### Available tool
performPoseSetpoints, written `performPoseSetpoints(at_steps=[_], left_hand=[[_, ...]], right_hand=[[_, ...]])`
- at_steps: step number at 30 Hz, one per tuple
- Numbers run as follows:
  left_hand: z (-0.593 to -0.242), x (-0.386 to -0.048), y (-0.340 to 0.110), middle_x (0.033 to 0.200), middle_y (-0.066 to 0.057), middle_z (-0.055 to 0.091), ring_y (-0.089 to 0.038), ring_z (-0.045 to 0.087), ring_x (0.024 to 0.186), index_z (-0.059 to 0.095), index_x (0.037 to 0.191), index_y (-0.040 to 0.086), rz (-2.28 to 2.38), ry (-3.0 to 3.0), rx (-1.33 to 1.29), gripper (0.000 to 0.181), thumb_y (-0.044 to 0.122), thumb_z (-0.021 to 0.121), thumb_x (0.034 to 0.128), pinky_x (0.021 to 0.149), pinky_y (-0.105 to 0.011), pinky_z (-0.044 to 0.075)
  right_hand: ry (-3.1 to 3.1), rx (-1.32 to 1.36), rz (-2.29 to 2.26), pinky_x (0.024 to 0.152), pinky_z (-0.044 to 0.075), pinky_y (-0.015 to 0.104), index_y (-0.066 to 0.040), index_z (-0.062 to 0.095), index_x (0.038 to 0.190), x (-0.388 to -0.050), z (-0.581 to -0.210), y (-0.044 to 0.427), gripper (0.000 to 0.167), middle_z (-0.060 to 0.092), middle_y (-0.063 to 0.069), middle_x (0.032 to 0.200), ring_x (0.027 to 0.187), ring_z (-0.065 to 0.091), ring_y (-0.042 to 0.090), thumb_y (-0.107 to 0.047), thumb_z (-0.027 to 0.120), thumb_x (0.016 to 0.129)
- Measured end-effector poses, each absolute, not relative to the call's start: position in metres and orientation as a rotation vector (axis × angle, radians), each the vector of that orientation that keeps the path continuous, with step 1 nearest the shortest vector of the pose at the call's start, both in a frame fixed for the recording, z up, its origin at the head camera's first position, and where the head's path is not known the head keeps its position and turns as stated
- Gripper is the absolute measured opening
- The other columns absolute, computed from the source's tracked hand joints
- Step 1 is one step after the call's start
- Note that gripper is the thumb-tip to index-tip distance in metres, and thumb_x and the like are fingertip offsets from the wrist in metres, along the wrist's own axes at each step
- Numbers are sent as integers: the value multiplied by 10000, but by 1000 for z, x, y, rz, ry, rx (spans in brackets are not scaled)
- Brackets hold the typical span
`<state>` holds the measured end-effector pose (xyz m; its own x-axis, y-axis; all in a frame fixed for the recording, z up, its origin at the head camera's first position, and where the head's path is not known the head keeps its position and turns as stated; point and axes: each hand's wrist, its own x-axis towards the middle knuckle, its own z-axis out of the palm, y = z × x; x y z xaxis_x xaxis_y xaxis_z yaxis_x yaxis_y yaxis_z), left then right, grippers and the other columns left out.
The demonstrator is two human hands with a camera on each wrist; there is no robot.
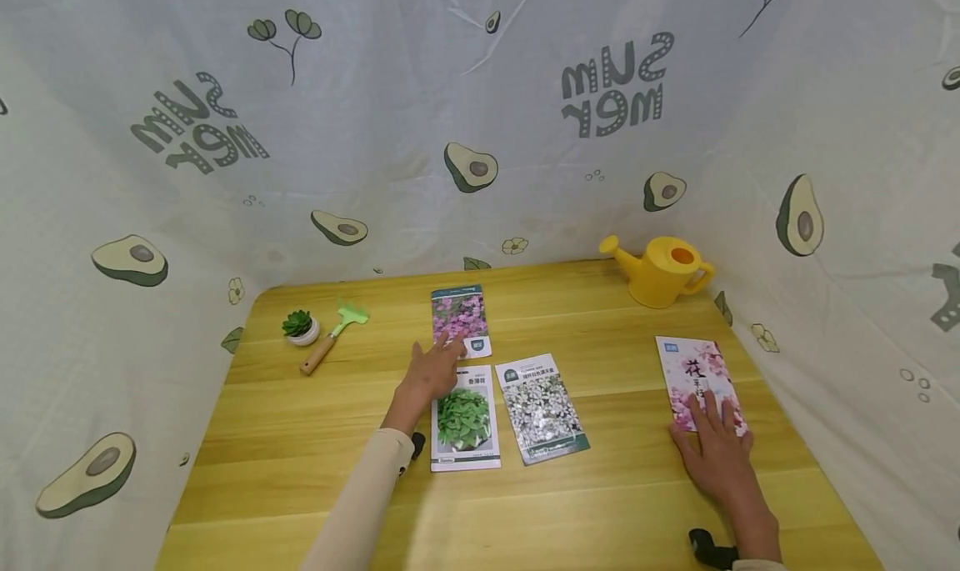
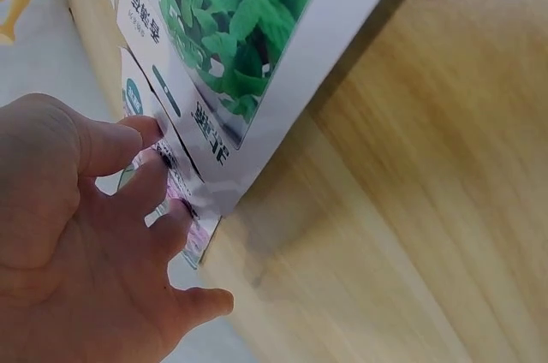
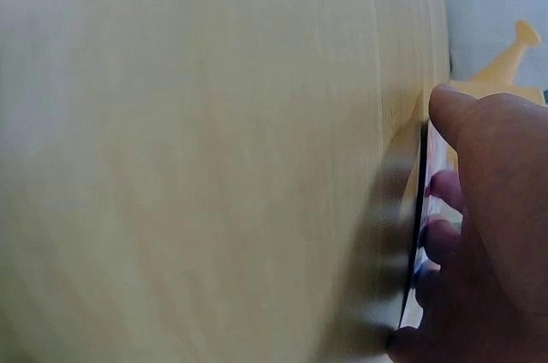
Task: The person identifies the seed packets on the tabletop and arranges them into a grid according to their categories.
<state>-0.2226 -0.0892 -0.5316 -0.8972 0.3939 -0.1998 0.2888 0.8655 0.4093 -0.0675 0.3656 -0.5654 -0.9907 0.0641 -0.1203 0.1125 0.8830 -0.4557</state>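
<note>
My left hand [image 1: 433, 373] touches the lower edge of a seed packet with pink-purple flowers [image 1: 459, 314] with its fingertips. Below it lies a seed packet with green leaves [image 1: 465, 421], its top left corner partly behind that hand. To the right, a white-flowered seed packet [image 1: 546, 406] lies tilted. Spread over the lower part of a pink blossom packet [image 1: 693, 371] on the right are the fingers of my right hand [image 1: 720, 463]. In the right wrist view the thumb of the right hand [image 3: 492, 217] stays beside the packet's edge.
A yellow watering can [image 1: 656, 275] stands at the back right of the wooden table [image 1: 300, 471]. At the back left are a small potted succulent [image 1: 302, 329] and a green hand rake [image 1: 333, 338] with a wooden handle. A printed curtain [image 1: 390, 121] encloses the table's back and sides.
</note>
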Motion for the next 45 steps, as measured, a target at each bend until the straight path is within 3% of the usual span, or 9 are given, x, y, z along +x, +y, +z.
performPoseSetpoints(at_steps=[18, 22, 25, 31, 35, 42, 45], left_hand=[[-526, -219, -85, 1741, -64, 365, -345, 295, 1626, 679, 1375, 122, 475, 2815, 552, 292, 163, 500, 1149, 1285, -744, 135], [-526, -219, -84, 1718, -83, 408, -354, 311, 1619, 683, 1386, 111, 478, 2835, 559, 294, 178, 538, 1139, 1286, -737, 152], [-527, -220, -83, 1695, -104, 445, -361, 331, 1610, 684, 1389, 102, 475, 2851, 568, 299, 194, 562, 1132, 1286, -728, 174], [-532, -222, -82, 1653, -134, 497, -394, 387, 1576, 719, 1337, 65, 534, 2887, 593, 275, 182, 601, 1118, 1267, -740, 220], [-534, -224, -83, 1593, -145, 566, -406, 477, 1515, 755, 1280, 46, 562, 2934, 612, 245, 162, 631, 1104, 1235, -751, 285], [-536, -228, -80, 1221, -145, 770, -379, 694, 1223, 765, 1188, 55, 588, 3056, 650, 170, 149, 683, 1073, 1138, -669, 474], [-537, -226, -77, 1187, -139, 782, -366, 714, 1186, 767, 1195, 52, 672, 3059, 650, 170, 132, 701, 1061, 1124, -639, 497]], right_hand=[[2972, 110, -717, 1145, -28, 901, 155, 195, 1632, -67, -565, 366, 776, 37, 438, 1687, 1561, -84, 647, -404, 454, 1159], [3009, 77, -706, 1193, 26, 857, 193, 297, 1585, -70, -563, 367, 702, 146, 485, 1640, 1542, 15, 685, -351, 443, 1166], [3073, 69, -663, 1198, 143, 834, 207, 429, 1512, -76, -559, 368, 611, 277, 509, 1577, 1496, 180, 699, -287, 478, 1157], [3183, 109, -584, 1028, 404, 822, 194, 624, 1326, -90, -553, 371, 427, 480, 468, 1408, 1249, 415, 681, -159, 625, 1085], [3190, 120, -617, 974, 446, 791, 174, 665, 1261, -98, -550, 378, 387, 532, 433, 1344, 1174, 456, 630, -151, 690, 1053], [3130, 60, -583, 885, 470, 754, 133, 564, 1454, -105, -546, 386, 553, 485, 391, 1309, 1131, 416, 613, -208, 715, 1045], [3100, 57, -536, 806, 482, 678, 121, 528, 1496, -107, -548, 389, 590, 452, 379, 1263, 1073, 398, 590, -236, 697, 1057]])
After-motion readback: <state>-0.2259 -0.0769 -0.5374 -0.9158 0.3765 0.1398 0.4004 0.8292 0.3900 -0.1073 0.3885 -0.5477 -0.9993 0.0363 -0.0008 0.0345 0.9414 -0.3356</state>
